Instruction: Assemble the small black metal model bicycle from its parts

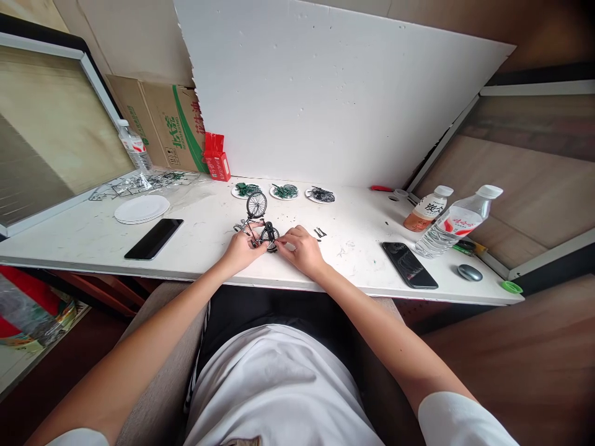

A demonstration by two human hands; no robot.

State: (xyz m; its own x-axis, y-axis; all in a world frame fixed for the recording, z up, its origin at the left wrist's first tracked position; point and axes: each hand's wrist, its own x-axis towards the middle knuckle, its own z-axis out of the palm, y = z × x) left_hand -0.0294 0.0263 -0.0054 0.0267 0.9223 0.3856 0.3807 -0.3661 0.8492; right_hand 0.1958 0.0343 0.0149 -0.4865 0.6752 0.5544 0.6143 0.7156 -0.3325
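A small black model bicycle [256,205] is held near the front of the white table, one wheel pointing away from me and the other close to my fingers. My left hand [242,251] is closed around the frame from the left. From the right, my right hand [300,248] pinches at the near wheel with thumb and forefinger; whether a small part sits between those fingertips is too small to tell. A few loose black pieces [320,233] lie just right of my right hand.
Plates of green parts [284,191] and dark parts [320,195] stand at the back. Stacked white plates [142,209] and a phone [154,239] lie left. Right are another phone [409,265], a water bottle [458,220], a drink bottle [428,208] and a grey mouse [469,272].
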